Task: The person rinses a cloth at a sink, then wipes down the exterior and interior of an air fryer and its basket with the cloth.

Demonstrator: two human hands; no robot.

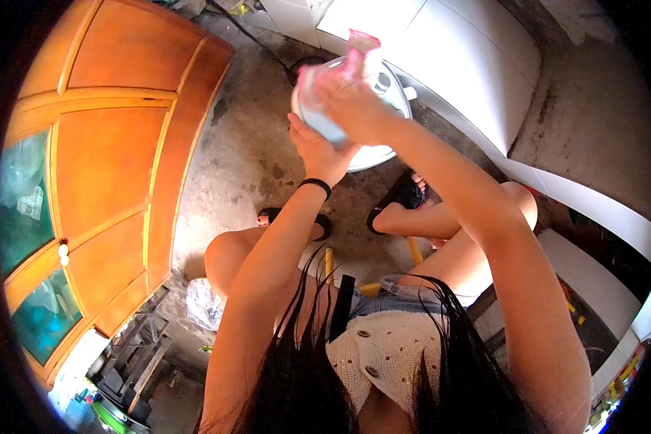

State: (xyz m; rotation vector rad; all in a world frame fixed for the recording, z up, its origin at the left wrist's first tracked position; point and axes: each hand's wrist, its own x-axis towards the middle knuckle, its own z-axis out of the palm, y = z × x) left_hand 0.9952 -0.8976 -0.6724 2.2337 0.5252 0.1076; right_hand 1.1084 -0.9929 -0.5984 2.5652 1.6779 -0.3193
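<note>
A white round appliance [376,156] with a knob on top, which looks like a rice cooker, stands on the floor in front of my feet. My right hand [358,112] is over it, smeared by motion, with its fingers round a pink and white cloth [364,45]. Below the cloth is a pale bluish surface [325,129]; I cannot tell whether it belongs to the appliance or is a separate piece. My left hand [324,153], a black band at its wrist, grips the near left edge of that pale thing, partly hidden behind the right hand.
An orange wooden cabinet [112,159] with glass panes rises on the left. White tiles [448,65] line a raised block at the back right. A black cord [249,36] runs over the concrete floor [231,145]. A clear plastic bag [205,304] lies beside my left knee.
</note>
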